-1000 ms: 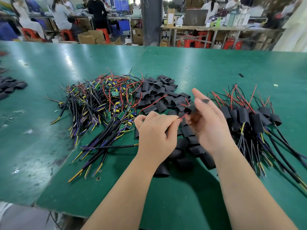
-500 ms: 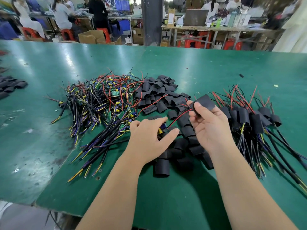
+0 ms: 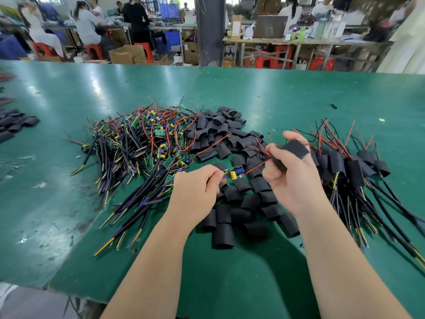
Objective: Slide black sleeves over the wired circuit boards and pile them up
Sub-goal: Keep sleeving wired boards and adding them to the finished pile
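Observation:
My left hand [image 3: 197,192] grips the cable end of a wired circuit board [image 3: 233,173], a small green board with a yellow and a blue part. Its red wires run right into a black sleeve [image 3: 292,150] that my right hand [image 3: 292,178] holds between thumb and fingers; the sleeve is blurred. Loose black sleeves [image 3: 232,217] lie under and behind both hands. A tangle of bare wired boards [image 3: 138,146] sits at the left. Sleeved boards [image 3: 354,169] are piled at the right, cables trailing toward me.
The green table [image 3: 276,93] joins a second panel at a seam on the left, and its near edge lies below my forearms. More black sleeves [image 3: 13,125] lie at the far left. People work at benches beyond the table.
My left hand has lifted a wired board out of the pile and drawn it left. My right hand has turned the sleeve, and the red wires now lead into it.

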The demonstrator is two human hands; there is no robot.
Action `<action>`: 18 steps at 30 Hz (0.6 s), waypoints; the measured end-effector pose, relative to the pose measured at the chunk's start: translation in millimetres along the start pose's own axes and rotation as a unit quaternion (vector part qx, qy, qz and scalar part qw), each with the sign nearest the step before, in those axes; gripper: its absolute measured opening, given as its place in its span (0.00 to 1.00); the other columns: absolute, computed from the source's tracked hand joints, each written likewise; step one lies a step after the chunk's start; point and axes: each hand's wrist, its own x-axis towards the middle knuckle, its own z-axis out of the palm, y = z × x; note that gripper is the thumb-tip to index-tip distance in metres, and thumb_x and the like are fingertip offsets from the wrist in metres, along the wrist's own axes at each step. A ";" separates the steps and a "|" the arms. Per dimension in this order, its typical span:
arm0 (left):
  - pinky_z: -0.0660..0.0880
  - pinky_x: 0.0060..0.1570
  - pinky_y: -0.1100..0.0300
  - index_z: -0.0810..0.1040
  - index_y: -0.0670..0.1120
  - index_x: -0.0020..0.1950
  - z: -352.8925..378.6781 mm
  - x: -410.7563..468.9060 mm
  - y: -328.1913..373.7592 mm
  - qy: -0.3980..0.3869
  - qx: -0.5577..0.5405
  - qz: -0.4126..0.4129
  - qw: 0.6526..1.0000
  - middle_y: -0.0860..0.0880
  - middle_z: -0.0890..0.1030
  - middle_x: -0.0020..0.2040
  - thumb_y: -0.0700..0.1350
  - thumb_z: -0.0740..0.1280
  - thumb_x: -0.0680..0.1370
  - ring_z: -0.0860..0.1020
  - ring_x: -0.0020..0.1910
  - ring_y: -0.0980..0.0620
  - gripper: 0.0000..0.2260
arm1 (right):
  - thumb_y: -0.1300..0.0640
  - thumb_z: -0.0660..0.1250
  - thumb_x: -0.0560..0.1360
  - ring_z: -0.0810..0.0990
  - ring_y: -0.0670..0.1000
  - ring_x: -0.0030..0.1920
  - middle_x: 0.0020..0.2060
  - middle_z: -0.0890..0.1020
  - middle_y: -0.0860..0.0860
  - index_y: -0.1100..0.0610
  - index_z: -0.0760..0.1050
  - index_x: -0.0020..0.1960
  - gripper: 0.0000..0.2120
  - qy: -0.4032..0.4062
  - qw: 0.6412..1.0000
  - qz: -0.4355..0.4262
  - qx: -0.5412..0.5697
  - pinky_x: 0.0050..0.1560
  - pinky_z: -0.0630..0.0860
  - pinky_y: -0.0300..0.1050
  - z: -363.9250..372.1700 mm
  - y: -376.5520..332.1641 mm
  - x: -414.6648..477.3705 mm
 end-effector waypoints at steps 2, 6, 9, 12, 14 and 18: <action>0.68 0.37 0.63 0.77 0.47 0.40 0.7 0.0 -0.4 0.011 -0.010 -0.002 1.000 0.59 0.75 0.27 0.43 0.61 0.81 0.75 0.29 0.60 0.11 | 0.62 0.65 0.76 0.69 0.50 0.26 0.39 0.76 0.54 0.52 0.71 0.44 0.07 -0.052 0.997 0.051 0.041 0.30 0.69 0.39 4.0 0.4 -1.9; 0.69 0.35 0.58 0.75 0.52 0.39 -1.1 0.7 1.4 0.050 -0.032 0.001 0.998 0.54 0.75 0.27 0.45 0.60 0.81 0.74 0.26 0.54 0.12 | 0.46 0.64 0.74 0.80 0.53 0.35 0.47 0.82 0.56 0.53 0.74 0.43 0.10 -0.107 0.989 0.101 0.015 0.37 0.78 0.43 3.9 4.9 1.2; 0.75 0.37 0.53 0.68 0.59 0.37 -4.3 1.5 5.0 0.063 -0.045 0.014 0.997 0.52 0.75 0.27 0.48 0.57 0.80 0.79 0.30 0.49 0.12 | 0.46 0.64 0.74 0.75 0.46 0.34 0.45 0.78 0.50 0.49 0.71 0.46 0.08 -0.044 0.961 0.004 -0.273 0.33 0.73 0.39 3.7 17.5 1.1; 0.76 0.40 0.52 0.70 0.55 0.37 -4.6 1.3 4.7 0.060 -0.058 0.020 0.996 0.57 0.73 0.26 0.47 0.57 0.80 0.82 0.36 0.50 0.12 | 0.58 0.65 0.78 0.74 0.45 0.35 0.42 0.76 0.50 0.51 0.77 0.50 0.04 -0.071 0.970 -0.014 -0.231 0.34 0.71 0.38 0.4 25.1 0.2; 0.75 0.39 0.53 0.70 0.57 0.37 -4.7 1.4 4.8 0.059 -0.072 0.020 0.995 0.58 0.74 0.27 0.48 0.57 0.80 0.81 0.36 0.52 0.12 | 0.62 0.66 0.75 0.77 0.46 0.36 0.45 0.79 0.55 0.56 0.77 0.56 0.10 -0.090 0.987 0.012 -0.129 0.34 0.72 0.37 0.6 18.1 0.3; 0.74 0.39 0.58 0.70 0.59 0.38 -5.3 2.1 7.4 0.061 -0.097 0.028 0.993 0.57 0.75 0.29 0.47 0.58 0.81 0.79 0.35 0.54 0.13 | 0.60 0.64 0.71 0.82 0.47 0.45 0.48 0.78 0.62 0.57 0.71 0.61 0.18 -0.141 0.987 0.023 -0.067 0.40 0.74 0.38 0.9 9.2 -1.7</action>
